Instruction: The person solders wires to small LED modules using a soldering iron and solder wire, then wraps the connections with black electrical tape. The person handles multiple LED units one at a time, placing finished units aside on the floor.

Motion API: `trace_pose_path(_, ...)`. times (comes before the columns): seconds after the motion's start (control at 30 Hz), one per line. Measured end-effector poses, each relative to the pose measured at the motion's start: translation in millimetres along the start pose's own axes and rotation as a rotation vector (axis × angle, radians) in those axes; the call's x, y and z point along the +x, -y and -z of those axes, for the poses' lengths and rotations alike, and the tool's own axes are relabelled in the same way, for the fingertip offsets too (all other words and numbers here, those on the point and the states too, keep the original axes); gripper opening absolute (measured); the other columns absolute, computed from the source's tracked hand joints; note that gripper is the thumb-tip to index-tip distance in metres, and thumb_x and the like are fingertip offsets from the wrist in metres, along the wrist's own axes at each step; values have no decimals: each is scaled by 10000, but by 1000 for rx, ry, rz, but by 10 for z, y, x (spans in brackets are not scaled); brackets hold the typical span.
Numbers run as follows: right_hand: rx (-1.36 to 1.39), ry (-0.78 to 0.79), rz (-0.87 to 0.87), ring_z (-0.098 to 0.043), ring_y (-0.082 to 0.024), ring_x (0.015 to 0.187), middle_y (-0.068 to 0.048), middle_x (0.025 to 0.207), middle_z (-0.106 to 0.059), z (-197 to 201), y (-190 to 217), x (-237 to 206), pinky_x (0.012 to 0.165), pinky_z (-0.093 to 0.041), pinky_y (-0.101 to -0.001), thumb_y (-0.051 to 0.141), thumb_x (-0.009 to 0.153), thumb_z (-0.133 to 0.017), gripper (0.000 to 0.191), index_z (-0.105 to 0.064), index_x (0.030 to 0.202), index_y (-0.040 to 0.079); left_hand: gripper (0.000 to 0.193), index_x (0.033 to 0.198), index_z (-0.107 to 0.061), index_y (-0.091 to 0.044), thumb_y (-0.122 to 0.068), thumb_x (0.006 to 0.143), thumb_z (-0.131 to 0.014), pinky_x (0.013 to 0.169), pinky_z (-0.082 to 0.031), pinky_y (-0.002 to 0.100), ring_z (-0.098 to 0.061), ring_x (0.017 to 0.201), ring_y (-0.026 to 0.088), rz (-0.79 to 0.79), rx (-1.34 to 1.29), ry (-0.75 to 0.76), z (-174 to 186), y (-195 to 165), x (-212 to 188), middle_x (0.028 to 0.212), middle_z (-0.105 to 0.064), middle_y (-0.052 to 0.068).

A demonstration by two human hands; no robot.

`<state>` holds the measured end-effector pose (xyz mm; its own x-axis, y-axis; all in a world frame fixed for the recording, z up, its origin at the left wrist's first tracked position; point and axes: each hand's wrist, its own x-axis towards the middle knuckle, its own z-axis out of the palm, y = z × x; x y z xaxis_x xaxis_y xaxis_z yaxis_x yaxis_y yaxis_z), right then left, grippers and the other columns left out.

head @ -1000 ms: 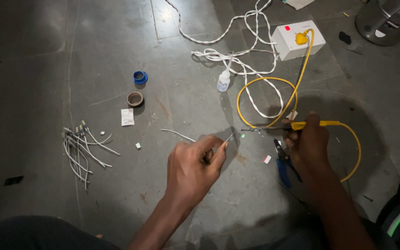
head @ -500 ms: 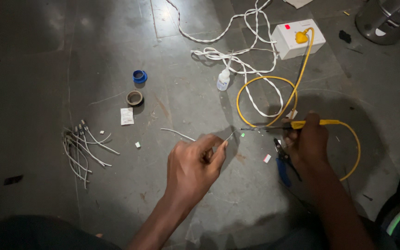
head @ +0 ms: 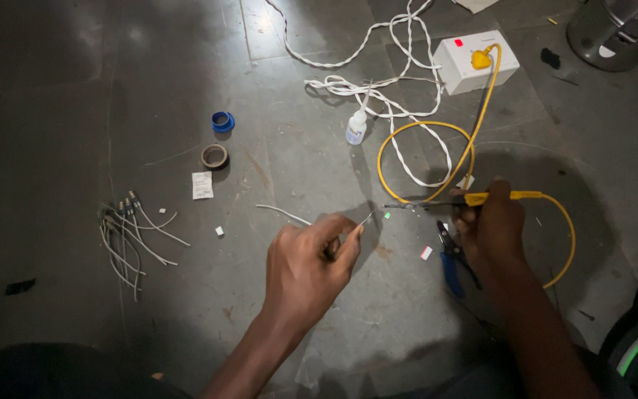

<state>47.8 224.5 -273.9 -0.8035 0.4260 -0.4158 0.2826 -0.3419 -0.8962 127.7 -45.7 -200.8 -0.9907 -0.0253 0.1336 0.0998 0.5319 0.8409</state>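
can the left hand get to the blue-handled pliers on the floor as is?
Probably not freely: the left hand pinches a thin wire, and the right hand with the soldering iron lies over the pliers.

Glossy plastic yellow cable point(head: 474, 140); matt, perhaps concrete floor point(head: 75, 111).
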Motion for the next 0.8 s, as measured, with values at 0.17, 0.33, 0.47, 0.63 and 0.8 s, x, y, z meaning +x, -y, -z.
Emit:
trace_pose_path(0.17, -4, -28, -34, -415, -101, 483, -133, 853, -718, -18, 26, 11, 484, -383, -298, 317, 1044, -406, 269, -510, 1012, 71, 130, 836, -749, -82, -207, 854, -782, 449, -425, 382, -559, 383, 243, -63, 4, -45, -25, 4, 12, 485, -572, 94)
trace_pose_path(0.33, -5, -13, -14, -425, -97, 501, -111, 828, -657, 31, -8, 8, 491, -392, -312, 325, 1060, -411, 288, -517, 1031, 59, 133, 823, -752, -86, -212, 854, -782, 452, -424, 386, -550, 375, 247, -56, 15, -43, -35, 3, -10, 479, -567, 92)
trace_pose_path(0.47, 15, 5, -9, -426, -99, 493, -138, 865, -719, 47, -12, 1, 479, -377, -299, 315, 1051, -416, 261, -493, 1030, 67, 127, 830, -751, -89, -210, 852, -777, 447, -421, 384, -550, 367, 239, -53, 14, -31, -34, 1, -24, 475, -568, 83)
trace_pose_path(0.63, 24, 4, 1, -435, -104, 490, -146, 856, -709, 31, -50, -8, 473, -390, -297, 303, 1046, -414, 245, -492, 1040, 70, 135, 821, -750, -80, -206, 856, -783, 444, -407, 394, -534, 368, 253, -42, 11, -38, -8, 20, -54, 470, -553, 99)
trace_pose_path(0.8, 40, 40, 33, -430, -107, 487, -148, 849, -699, 16, -63, 19, 468, -391, -303, 298, 1054, -416, 255, -489, 1044, 55, 120, 838, -751, -80, -195, 849, -782, 446, -413, 385, -546, 375, 244, -69, -3, -46, -6, 41, -26, 482, -566, 98)
